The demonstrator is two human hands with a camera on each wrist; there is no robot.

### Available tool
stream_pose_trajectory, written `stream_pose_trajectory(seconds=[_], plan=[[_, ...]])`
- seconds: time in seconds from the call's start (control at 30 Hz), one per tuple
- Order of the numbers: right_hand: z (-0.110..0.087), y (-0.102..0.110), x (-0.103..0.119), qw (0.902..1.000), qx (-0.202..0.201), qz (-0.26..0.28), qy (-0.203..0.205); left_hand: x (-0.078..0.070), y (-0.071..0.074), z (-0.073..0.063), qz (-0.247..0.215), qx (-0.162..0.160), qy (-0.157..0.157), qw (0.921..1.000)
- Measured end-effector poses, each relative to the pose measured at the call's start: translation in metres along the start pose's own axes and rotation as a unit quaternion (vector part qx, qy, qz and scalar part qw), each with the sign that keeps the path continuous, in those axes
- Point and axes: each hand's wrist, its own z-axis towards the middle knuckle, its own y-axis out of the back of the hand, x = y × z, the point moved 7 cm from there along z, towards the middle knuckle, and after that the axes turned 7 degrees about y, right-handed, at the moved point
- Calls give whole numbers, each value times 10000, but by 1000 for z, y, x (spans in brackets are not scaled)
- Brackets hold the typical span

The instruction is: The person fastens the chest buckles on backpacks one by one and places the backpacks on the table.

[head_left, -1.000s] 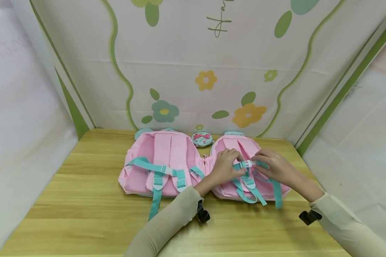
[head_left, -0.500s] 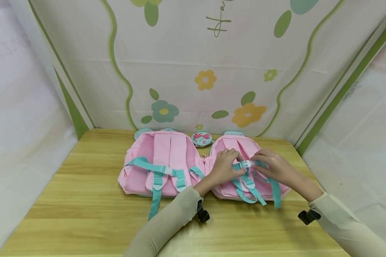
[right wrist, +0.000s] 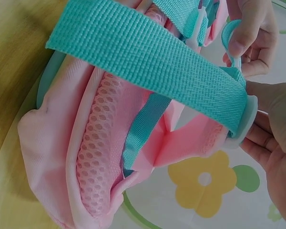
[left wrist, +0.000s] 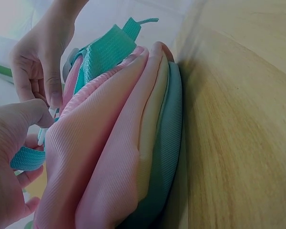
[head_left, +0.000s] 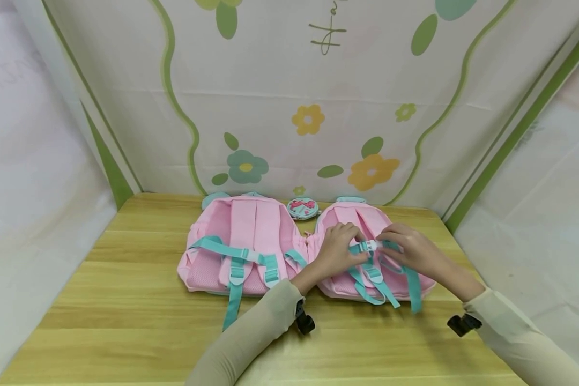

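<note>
Two pink backpacks lie side by side, strap side up. Over the right backpack (head_left: 347, 215), both hands are at a white side-release buckle (head_left: 370, 245) on a teal strap. My left hand (head_left: 336, 251) pinches the buckle's left end between thumb and fingers. From the right, my right hand (head_left: 412, 249) grips the other end, where the teal webbing (right wrist: 148, 59) loops through white plastic and its loose end hangs down. The two buckle parts meet in line in the head view. In the left wrist view, fingers and the pink bag side (left wrist: 100, 143) partly hide the buckle.
The left backpack (head_left: 243, 220) lies beside it, its teal chest strap (head_left: 222, 249) fastened across. A round teal pouch (head_left: 303, 208) with a pink picture sits between the bags at the back. The wooden table (head_left: 125, 321) meets a flower-printed cloth wall (head_left: 270, 80).
</note>
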Motion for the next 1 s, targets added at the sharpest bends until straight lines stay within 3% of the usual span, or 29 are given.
stream_pose_trajectory(seconds=[0.6,1.0], plan=[[2,1,0,9999,86,-100,-5,0,0,0,25,-64,-72,10000],[3,0,1,9997,197,-143,-61,2,-1,1,4,10,37,10000]])
